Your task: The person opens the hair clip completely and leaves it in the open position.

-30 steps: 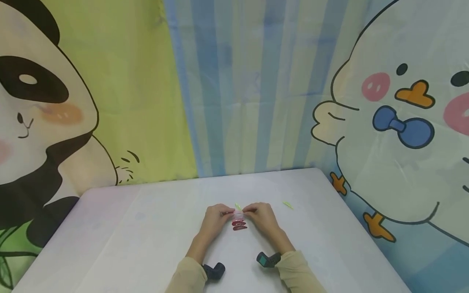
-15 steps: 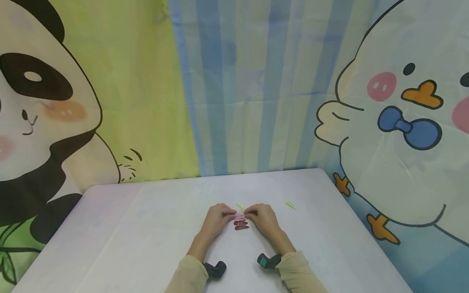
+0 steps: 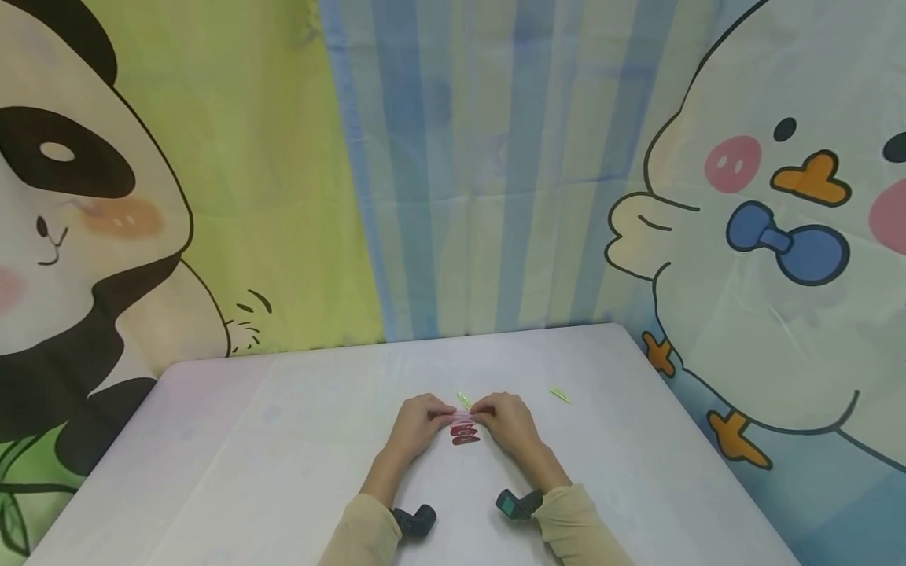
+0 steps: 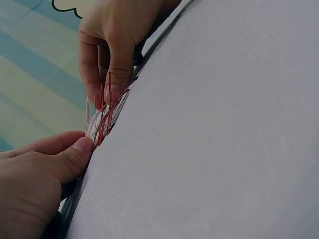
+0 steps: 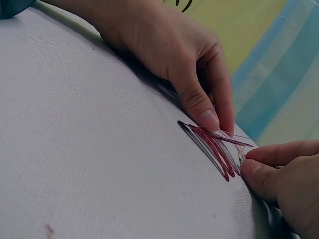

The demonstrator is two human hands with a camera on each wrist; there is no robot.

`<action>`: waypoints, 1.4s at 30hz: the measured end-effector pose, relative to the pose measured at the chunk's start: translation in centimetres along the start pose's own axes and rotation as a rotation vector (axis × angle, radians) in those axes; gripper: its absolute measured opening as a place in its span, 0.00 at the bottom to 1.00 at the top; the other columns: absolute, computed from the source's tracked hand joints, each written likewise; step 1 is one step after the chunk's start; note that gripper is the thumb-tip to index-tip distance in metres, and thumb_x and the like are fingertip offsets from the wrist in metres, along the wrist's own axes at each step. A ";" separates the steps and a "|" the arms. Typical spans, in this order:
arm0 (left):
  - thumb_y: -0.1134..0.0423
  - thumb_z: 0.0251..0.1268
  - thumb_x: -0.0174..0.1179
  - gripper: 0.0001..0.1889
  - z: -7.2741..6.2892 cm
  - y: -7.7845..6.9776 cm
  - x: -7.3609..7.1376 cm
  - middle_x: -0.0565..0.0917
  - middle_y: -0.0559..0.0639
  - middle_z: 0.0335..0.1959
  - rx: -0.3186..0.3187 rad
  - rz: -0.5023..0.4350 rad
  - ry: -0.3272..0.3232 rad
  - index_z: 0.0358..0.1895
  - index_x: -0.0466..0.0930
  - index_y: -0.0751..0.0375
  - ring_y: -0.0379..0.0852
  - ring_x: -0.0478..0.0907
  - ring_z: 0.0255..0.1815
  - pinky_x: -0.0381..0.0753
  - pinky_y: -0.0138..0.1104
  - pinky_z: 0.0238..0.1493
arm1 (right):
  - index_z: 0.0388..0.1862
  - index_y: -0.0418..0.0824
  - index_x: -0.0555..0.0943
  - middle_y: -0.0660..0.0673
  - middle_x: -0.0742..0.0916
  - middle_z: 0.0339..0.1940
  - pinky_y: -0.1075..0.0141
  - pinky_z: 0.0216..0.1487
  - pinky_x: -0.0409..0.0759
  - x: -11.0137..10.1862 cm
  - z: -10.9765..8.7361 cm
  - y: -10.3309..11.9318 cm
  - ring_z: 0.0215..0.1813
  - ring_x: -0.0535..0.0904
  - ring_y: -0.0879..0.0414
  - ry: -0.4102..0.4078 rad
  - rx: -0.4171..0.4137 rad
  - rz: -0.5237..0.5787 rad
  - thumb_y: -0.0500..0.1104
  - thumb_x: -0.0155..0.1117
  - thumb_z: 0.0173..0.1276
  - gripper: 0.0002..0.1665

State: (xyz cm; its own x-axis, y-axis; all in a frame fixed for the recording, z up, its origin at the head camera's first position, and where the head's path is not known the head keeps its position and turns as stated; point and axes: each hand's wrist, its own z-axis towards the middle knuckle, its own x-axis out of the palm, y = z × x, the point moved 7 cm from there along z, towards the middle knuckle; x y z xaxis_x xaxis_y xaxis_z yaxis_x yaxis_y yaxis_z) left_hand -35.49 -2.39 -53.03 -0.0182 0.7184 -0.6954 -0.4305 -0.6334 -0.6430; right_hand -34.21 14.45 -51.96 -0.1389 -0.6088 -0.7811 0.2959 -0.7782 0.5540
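Observation:
Small teardrop-shaped pieces that look like snap hair clips lie in a close row, shading from dark red to pink. The lowest in the head view is a dark red clip [image 3: 465, 440], with a red clip [image 3: 463, 431] above it. My left hand [image 3: 419, 422] pinches one end of a pale pink clip [image 3: 463, 417] between thumb and index finger. At the other end, the thumb and fingers of my right hand [image 3: 504, 417] pinch it too. Thin red prongs [image 4: 102, 97] stand up from the row in the left wrist view. Fingertips partly hide the pink clip.
A green clip [image 3: 463, 399] lies just beyond the fingertips. Another green clip [image 3: 560, 395] rests apart, to the right. The white tabletop [image 3: 283, 456] ends at a curtain [image 3: 467, 196] printed with cartoon animals. Both wrists wear dark camera mounts [image 3: 416, 522].
The head view shifts slightly. Both hands stay at the pale pink clip with hardly any movement, and the other clips remain in place.

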 end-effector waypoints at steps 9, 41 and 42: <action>0.59 0.55 0.68 0.04 0.1 0.0 0.0 0.84 0.38 0.30 -0.006 0.005 0.024 0.34 0.89 0.49 0.36 0.79 0.34 0.78 0.32 0.39 | 0.33 0.50 0.87 0.54 0.89 0.33 0.60 0.45 0.78 0.0 0.1 0.2 0.41 0.83 0.58 0.023 0.005 -0.033 0.43 0.70 0.58 0.04; 0.60 0.58 0.65 0.04 0.0 0.3 0.3 0.79 0.39 0.33 -0.039 0.011 0.068 0.35 0.88 0.50 0.36 0.76 0.35 0.76 0.32 0.40 | 0.33 0.50 0.88 0.57 0.85 0.30 0.64 0.41 0.76 0.1 0.1 0.6 0.36 0.79 0.62 0.064 -0.019 -0.124 0.42 0.69 0.59 0.04; 0.60 0.58 0.65 0.04 -0.1 0.3 0.3 0.79 0.39 0.33 -0.040 0.008 0.068 0.35 0.88 0.50 0.36 0.76 0.35 0.76 0.32 0.39 | 0.33 0.50 0.88 0.57 0.85 0.30 0.64 0.41 0.76 0.1 0.1 0.6 0.36 0.79 0.62 0.065 -0.020 -0.125 0.43 0.69 0.59 0.04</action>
State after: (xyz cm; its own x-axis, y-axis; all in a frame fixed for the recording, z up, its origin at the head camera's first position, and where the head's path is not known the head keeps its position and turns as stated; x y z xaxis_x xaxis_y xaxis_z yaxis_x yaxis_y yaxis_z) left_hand -35.56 -2.37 -53.43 0.0402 0.6929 -0.7199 -0.3941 -0.6511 -0.6487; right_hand -34.09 13.90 -51.68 -0.1149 -0.4955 -0.8610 0.2992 -0.8437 0.4457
